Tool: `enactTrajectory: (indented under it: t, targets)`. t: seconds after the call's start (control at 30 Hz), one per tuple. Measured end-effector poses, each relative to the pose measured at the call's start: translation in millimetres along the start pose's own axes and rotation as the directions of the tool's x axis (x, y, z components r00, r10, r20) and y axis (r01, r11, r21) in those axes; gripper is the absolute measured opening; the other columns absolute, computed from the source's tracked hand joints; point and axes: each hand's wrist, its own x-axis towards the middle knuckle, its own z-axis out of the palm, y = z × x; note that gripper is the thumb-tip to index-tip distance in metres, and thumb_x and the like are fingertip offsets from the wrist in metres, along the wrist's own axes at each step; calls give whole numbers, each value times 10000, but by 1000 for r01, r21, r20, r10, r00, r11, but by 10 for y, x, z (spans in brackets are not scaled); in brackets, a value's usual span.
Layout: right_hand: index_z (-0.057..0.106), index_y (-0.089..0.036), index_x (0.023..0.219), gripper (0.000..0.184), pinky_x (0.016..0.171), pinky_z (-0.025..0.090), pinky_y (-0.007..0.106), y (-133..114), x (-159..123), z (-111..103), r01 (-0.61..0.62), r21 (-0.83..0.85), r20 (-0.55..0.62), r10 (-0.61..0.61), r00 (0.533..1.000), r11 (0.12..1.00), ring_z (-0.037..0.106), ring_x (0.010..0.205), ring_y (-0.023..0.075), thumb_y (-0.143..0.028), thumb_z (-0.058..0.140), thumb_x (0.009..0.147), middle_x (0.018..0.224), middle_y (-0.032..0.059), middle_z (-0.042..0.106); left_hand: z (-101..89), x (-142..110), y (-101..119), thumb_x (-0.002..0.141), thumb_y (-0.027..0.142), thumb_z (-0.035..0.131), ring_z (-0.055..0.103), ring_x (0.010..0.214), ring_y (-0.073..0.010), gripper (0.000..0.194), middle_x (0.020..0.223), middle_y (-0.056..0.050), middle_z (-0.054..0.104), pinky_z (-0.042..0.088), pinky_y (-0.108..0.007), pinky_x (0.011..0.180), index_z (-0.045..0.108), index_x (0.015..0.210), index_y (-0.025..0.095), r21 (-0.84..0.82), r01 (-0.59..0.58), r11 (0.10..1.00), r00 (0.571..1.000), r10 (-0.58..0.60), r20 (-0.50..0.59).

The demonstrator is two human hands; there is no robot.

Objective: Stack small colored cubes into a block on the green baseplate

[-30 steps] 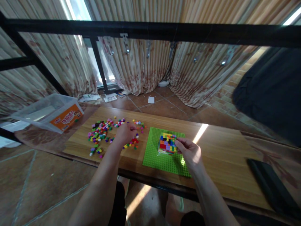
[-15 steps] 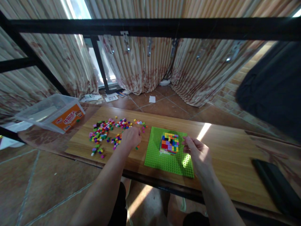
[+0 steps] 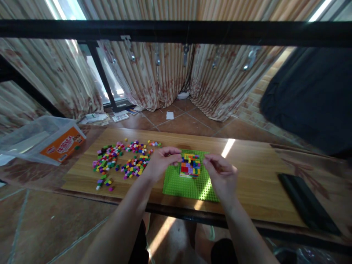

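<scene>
Multicolour square plastic-brick block on green studded baseplate; my L hand curls at its L edge, R hand just off R, can't tell if pinching; brown wood tabletop extends R.

Over the wooden table, I see bare forearms, the left one and the right one, smooth in outline and tapering to narrow wrists. The left hand and the right hand are bare too, with slender fingers; the nails are too small for me to make out. Below the table's near edge, plain black cloth covers the upper legs. Between its dark patches, also below the table, shows a bare lower leg, with a pale greenish edge beside it, perhaps footwear, too blurred to tell.
</scene>
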Motion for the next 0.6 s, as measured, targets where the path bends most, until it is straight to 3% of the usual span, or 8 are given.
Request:
enactTrajectory:
  t: [0.1, 0.2, 0.37, 0.6]
  targets:
    - [702, -237, 914, 119, 641, 513, 282, -83, -55, 55, 138, -84, 119, -127, 985, 987, 603, 703, 131, -239, 687, 796, 831, 12, 670, 217, -73, 3, 637, 216, 780, 655, 681, -116, 247, 747, -23, 701, 509, -237, 675, 691, 852, 132, -281, 89, 955, 993, -65, 94]
    - [693, -256, 954, 168, 640, 519, 277, -144, -80, 102, 223, -125, 163, -202, 966, 967, 587, 694, 119, -216, 696, 792, 875, 9, 661, 344, -104, 2, 620, 189, 801, 654, 681, -110, 229, 737, -26, 705, 507, -215, 652, 693, 812, 126, -387, 103, 916, 990, -58, 126]
    - [701, -265, 937, 144, 670, 543, 285, -162, -92, 134, 247, -203, 110, -228, 967, 948, 611, 747, 129, -205, 675, 809, 911, 19, 654, 413, -95, -7, 610, 175, 816, 643, 654, -90, 209, 726, -17, 704, 497, -185, 613, 695, 773, 125, -397, 85, 914, 991, -36, 129]
    - [707, -262, 932, 140, 664, 537, 278, -154, -104, 124, 221, -176, 122, -202, 972, 959, 608, 745, 126, -215, 677, 804, 920, 18, 644, 352, -81, -26, 590, 211, 840, 642, 619, -96, 235, 709, -26, 703, 519, -209, 608, 687, 744, 123, -355, 150, 923, 979, -88, 186]
